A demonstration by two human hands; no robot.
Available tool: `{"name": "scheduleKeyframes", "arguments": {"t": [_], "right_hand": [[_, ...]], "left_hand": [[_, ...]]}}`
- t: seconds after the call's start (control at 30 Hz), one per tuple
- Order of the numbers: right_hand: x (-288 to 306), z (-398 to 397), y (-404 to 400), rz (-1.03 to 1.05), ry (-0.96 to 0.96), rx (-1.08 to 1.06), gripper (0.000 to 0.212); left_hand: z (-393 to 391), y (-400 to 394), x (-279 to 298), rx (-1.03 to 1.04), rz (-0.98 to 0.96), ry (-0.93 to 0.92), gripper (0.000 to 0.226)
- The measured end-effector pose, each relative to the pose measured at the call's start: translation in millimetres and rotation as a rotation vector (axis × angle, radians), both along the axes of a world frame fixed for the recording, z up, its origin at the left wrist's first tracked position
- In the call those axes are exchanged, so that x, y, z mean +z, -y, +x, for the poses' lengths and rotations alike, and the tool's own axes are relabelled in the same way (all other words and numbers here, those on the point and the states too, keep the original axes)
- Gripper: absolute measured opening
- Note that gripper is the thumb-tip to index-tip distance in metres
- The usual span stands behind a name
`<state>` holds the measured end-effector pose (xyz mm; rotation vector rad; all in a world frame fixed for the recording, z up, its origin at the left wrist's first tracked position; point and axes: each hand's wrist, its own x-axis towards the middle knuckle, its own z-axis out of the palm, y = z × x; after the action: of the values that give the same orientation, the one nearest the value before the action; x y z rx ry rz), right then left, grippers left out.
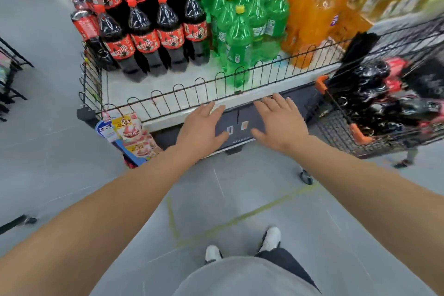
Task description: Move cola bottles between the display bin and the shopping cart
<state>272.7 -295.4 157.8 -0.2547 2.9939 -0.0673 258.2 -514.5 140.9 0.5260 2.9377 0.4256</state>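
Two bare hands are reaching out in front of the person, and both are spread wide with straight fingers, holding nothing. The left hand (201, 127) is hovering by the front edge of the display bin (168, 103), just under its low black wire fence. The right hand (281, 120) is floating just beside it, a bit to the right, in front of the dark panel below the bin. Many cola bottles (144, 31) with red caps and red labels are standing in rows at the back left of the bin, well apart from both hands. Green bottles (240, 38) with yellow caps are standing next to them, and orange bottles (310, 7) with blue caps are standing farther right. The shopping cart (374, 113) is sitting to the right of the bin, and it has orange bits on its handle. More dark cola bottles are lying piled inside the cart, but that part is looking blurry. Some colorful paper tags (127, 127) are hanging on the bin's left front corner. White shoes (271, 238) are standing on the gray floor below.
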Motion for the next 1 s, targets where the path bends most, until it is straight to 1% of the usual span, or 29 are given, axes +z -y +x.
{"name": "scheduleKeyframes", "arguments": {"t": [0.1,0.2,0.3,0.47,0.6,0.77,1.0], "right_hand": [[-5.7,22.1,-59.1,0.019,0.023,-0.09,0.079],[-10.5,43.6,-126.3,0.009,0.036,-0.152,0.079],[-13.4,61.8,-202.1,0.022,0.019,-0.205,0.079],[-15.9,85.2,-326.1,0.049,0.067,-0.294,0.079],[-15.9,94.1,-406.4,0.054,0.109,-0.361,0.079],[-18.7,83.5,-479.9,0.07,0.148,-0.424,0.081],[-30.2,22.8,-558.4,0.06,0.161,-0.481,0.078]], "left_hand": [[4.1,-58.3,-3.9,-0.084,-0.005,0.01,0.076],[7.7,-123.9,-11.1,-0.147,0.03,0.005,0.076],[9.3,-196.6,-16.5,-0.183,0.038,0.007,0.076],[15.7,-323.5,-25.2,-0.243,0.041,0.017,0.077],[16.9,-409.5,-24.4,-0.287,0.022,0.047,0.077],[-0.6,-491.9,-25.3,-0.361,0.042,0.068,0.078],[-72.8,-584.3,-42.6,-0.433,0.046,0.067,0.077]]}}
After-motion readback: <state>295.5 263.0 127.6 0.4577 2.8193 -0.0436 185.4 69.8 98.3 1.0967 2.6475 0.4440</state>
